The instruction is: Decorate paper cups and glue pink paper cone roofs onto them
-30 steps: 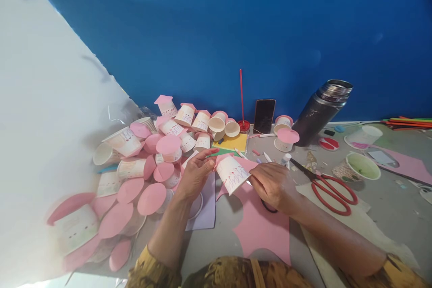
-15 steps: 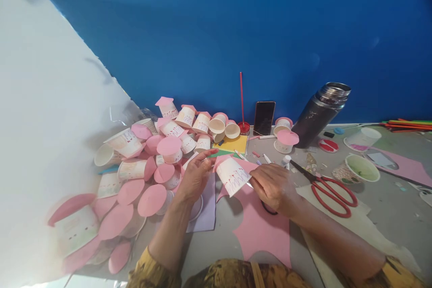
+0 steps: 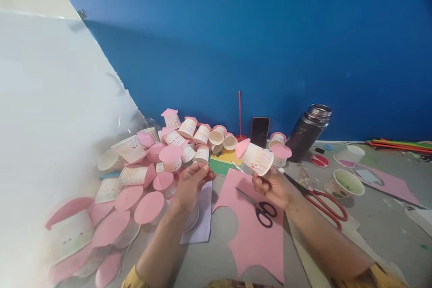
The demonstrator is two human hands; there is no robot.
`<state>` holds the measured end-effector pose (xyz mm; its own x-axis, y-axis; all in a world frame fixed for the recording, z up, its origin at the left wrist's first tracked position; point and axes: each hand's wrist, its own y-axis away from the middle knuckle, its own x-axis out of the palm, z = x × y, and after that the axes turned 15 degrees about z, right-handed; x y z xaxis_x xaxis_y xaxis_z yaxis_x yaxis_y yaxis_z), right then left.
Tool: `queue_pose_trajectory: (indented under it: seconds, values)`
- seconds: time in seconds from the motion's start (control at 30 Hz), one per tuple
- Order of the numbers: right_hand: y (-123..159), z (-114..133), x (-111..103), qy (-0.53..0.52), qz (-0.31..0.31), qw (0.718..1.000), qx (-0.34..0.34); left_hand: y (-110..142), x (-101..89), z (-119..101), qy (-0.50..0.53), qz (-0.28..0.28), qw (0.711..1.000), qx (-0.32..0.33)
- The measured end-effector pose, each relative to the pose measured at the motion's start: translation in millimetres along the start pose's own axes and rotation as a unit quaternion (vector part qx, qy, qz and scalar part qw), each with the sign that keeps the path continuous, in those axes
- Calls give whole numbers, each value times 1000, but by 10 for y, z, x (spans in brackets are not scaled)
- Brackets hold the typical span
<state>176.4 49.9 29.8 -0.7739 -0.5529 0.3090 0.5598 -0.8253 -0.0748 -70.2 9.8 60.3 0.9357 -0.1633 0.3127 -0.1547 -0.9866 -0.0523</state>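
Observation:
My right hand (image 3: 275, 186) grips a white paper cup (image 3: 258, 158) by its lower side. The cup lies tilted sideways, its open rim to the right and down, with a pink paper cone (image 3: 242, 148) on its closed end. Coloured pen marks run over its wall. My left hand (image 3: 194, 184) is apart from the cup, thumb and fingertips pinched together; whether anything is between them I cannot make out. Below the hands lies a pink paper sheet (image 3: 253, 247) with rounded cut-outs, and black-handled scissors (image 3: 265, 213) rest on it.
Several pink-topped paper cups (image 3: 170, 155) are heaped on the left. At the back stand a phone (image 3: 260, 131) and a dark flask (image 3: 305, 137). Large red-handled scissors (image 3: 329, 204) lie on the right near a green-lined cup (image 3: 349, 183). A blue panel (image 3: 219, 45) closes off the back.
My right hand has lifted the cup up and right and turned it onto its side. My left hand has come away from the cup, its fingers drawn together. The black-handled scissors are now uncovered.

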Motion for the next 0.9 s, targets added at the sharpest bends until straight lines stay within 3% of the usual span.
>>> queue_pose_trajectory:
  seconds: [0.17,0.3,0.4,0.47,0.5,0.6,0.67,0.77,0.9]
  values:
    - [1,-50,148,-33,-1,999,3,177,301,107,-119,4,992,-40]
    - [15,-106,212,-7,-53,998,-12,257,547,190,-265,-27,963,29]
    - [64,-88,224,102,-97,989,-41,244,661,195,-226,-17,974,4]
    - [106,-54,220,266,-136,950,-95,224,727,199,-80,20,995,-64]
    - [125,-35,213,358,-155,911,-135,217,763,203,21,39,994,-102]
    - [157,23,174,556,-177,773,-248,207,881,216,306,46,937,-161]
    - [159,65,132,625,-172,705,-289,198,954,210,412,38,897,-154]
    - [143,125,60,665,-190,648,-318,154,1036,178,468,47,872,-133]
    - [100,158,-24,673,-204,632,-324,42,1071,160,441,45,885,-141]
